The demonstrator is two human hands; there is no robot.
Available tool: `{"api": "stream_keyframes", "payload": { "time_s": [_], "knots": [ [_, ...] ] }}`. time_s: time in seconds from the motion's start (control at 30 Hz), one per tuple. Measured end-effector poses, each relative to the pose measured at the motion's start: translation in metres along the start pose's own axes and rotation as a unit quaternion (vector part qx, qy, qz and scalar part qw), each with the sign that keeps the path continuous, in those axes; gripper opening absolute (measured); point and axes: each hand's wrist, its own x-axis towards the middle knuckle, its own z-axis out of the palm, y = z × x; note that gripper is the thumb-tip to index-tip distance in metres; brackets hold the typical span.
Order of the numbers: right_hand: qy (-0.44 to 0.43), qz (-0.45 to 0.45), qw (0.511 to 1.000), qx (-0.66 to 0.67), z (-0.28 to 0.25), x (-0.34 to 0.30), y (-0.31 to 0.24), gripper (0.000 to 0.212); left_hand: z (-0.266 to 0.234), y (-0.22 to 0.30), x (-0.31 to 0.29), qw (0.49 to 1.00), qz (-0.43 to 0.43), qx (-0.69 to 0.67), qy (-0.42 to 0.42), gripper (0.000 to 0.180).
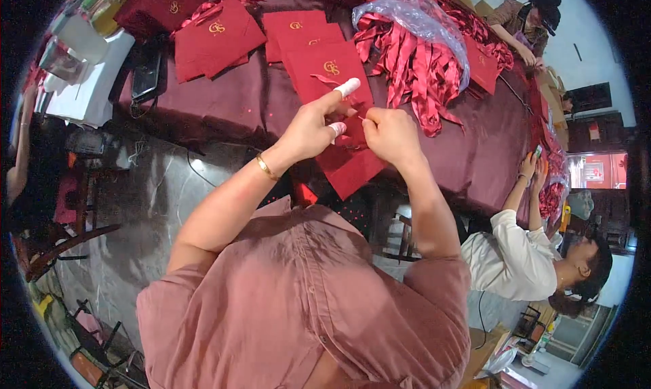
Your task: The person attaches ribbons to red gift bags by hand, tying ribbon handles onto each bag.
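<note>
My left hand [313, 126] is over a dark red paper bag [352, 174], its index finger stretched out and its thumb apart from it. White coverings wrap those two fingertips, and a gold-coloured bracelet circles the wrist. My right hand [395, 137] pinches a thin strand at the bag, apparently a red ribbon; its far end is hidden between the hands. Just beyond, a loose red ribbon [324, 79] lies over a flat red bag [308, 61] with a gold emblem.
More red bags [224, 40] lie to the left, near a black phone [145, 77]. A plastic bag [434, 16] spills red ribbons [420, 70] at the back right. Dark red cloth [475, 141] covers the table. A co-worker in white [515, 253] works at the right; another person [522, 23] is farther back.
</note>
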Motion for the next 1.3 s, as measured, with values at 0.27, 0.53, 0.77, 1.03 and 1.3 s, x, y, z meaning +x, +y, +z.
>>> {"api": "stream_keyframes", "payload": {
  "time_s": [0.27,0.53,0.77,1.03,1.3],
  "knots": [
    [-0.048,0.047,0.997,0.024,-0.016,0.009,-0.009,0.024,0.003,0.012,-0.004,0.977,0.159,0.141,0.028,0.073],
    [0.159,0.087,0.923,0.341,-0.003,-0.001,0.058,0.020,-0.019,0.022,-0.008,0.979,0.105,-0.112,0.131,0.071],
    [0.173,0.164,0.728,0.643,0.037,-0.024,0.054,0.037,-0.017,0.020,-0.011,0.994,0.039,-0.088,0.051,0.067],
    [0.192,0.103,0.798,0.562,0.029,-0.025,0.047,0.047,-0.014,0.018,0.004,0.946,0.176,0.233,0.144,0.066],
    [0.246,0.105,0.777,0.570,0.001,-0.027,0.053,0.020,-0.032,0.055,-0.005,0.976,0.018,0.207,-0.064,0.055]
  ]
}}
